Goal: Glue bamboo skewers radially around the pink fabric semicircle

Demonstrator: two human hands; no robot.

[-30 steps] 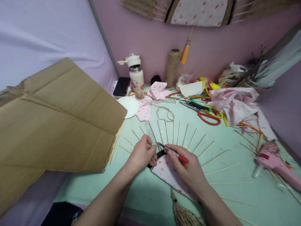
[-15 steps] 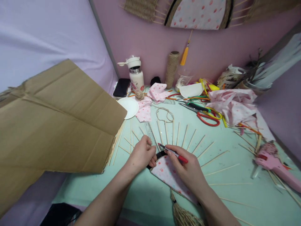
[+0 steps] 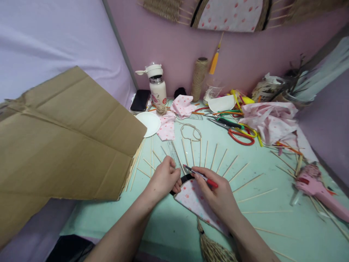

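The right hand [image 3: 219, 191] slants inward, gripping a red pen [image 3: 208, 180] with its tip toward the upper left, above the patterned piece [image 3: 192, 198] on the tabletop [image 3: 163, 225]. The left hand [image 3: 165, 178] curls at its black edge [image 3: 187, 178]; whether it pinches, I cannot tell.

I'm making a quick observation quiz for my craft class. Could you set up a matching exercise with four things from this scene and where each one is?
Things:
1. Pen
2. Twine spool
3. Glue gun
4. Tassel

Places:
A. Standing upright near the pink wall
B. Below the straight edge of the spotted fabric piece
C. Held in the right hand
D. Lying at the right side of the table

Right pairs: 1-C, 2-A, 3-D, 4-B.
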